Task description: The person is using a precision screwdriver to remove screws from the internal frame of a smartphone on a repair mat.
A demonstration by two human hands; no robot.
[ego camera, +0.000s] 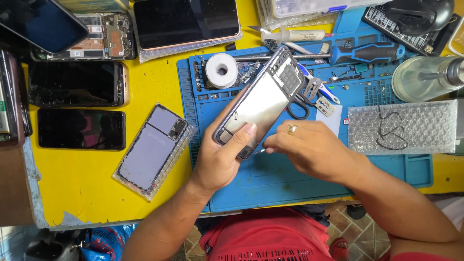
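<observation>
Holding opened phone (261, 101), left hand (220, 159), bubble-wrap pouch (402, 126) right

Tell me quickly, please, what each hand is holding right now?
Left hand: shut on the opened grey phone frame.
Right hand: pinching a thin metal tool at the frame's lower edge.

Opened phone frame (261, 101) (back off), tilted above blue mat (309, 179)

Two hands are counted over one blue mat (299, 186): left hand (217, 162), right hand (309, 147). One opened phone frame (261, 101) is seen, one tape roll (221, 70), one bubble-wrap sheet (402, 127), one lilac phone back (153, 149).
</observation>
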